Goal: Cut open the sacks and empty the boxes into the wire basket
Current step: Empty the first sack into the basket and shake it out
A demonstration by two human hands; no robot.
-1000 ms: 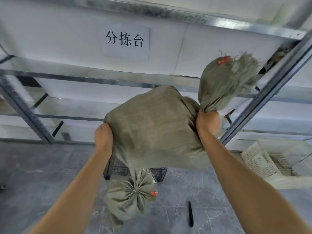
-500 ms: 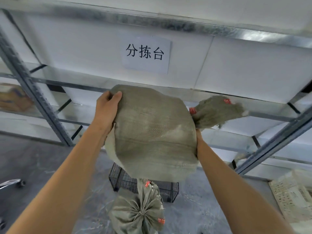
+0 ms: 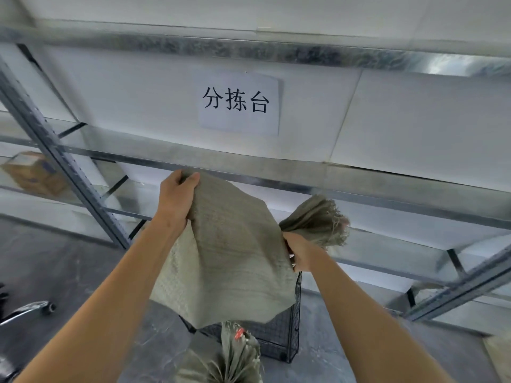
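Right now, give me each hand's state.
Left hand: closed on the sack, gripping its top corner.
Right hand: closed on the sack's bunched neck.

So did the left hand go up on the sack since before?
Yes. The left hand now grips the sack's top corner, level with the shelf rail. Earlier it held the sack's side, well below that rail.

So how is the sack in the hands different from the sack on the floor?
The held sack is lifted above the wire basket; the floor sack lies in front of it. The left hand and right hand grip the held sack; nothing touches the floor sack. Both are grey-green woven fabric with bunched necks.
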